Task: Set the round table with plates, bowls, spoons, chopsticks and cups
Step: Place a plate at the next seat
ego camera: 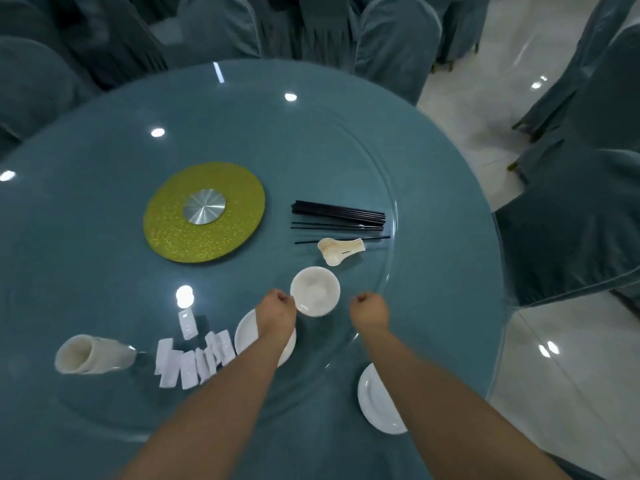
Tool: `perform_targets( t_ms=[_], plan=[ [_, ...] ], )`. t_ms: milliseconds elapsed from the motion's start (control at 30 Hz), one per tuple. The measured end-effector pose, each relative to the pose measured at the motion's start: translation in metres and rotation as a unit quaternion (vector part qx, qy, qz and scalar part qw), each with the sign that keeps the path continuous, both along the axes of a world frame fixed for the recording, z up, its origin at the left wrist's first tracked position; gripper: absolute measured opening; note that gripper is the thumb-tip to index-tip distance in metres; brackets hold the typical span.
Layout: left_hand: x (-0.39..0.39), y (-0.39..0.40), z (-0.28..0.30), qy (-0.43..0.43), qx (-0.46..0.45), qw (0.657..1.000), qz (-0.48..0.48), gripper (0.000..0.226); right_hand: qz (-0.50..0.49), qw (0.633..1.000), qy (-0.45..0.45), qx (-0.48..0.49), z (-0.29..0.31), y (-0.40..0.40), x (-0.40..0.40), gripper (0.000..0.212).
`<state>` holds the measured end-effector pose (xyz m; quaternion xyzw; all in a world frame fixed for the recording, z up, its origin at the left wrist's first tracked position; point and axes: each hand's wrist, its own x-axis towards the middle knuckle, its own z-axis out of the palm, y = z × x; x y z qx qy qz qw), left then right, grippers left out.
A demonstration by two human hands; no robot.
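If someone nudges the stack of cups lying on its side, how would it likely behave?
The stack of cups lies on its side on the glossy glass tabletop, so it would probably roll, likely curving since it looks tapered. The smooth surface suggests it may also slide. The nested cups might slip apart.

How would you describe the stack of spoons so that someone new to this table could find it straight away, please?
Start at the gold disc in the middle of the round table and look to its right, where the black chopsticks lie. Just nearer than these, beyond the white bowl, lies the stack of spoons: cream, short and nested, not black and thin.
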<state>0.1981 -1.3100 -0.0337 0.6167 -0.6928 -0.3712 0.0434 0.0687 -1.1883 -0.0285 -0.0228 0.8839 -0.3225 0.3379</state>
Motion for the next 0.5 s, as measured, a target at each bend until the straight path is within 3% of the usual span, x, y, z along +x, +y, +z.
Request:
perform_targets(
  t_ms=[300,500],
  plan=[
    [-0.027,-0.034,-0.019,-0.038,0.002,0.997,-0.066,0.018,0.022,0.999,0.002,0.024,-0.015,-0.048,-0.010,0.017],
    [-0.028,-0.026,-0.019,-0.027,-0.066,0.992,-0.106,0.015,0.032,0.998,0.007,0.056,-0.019,-0.052,-0.014,0.016]
  ],
)
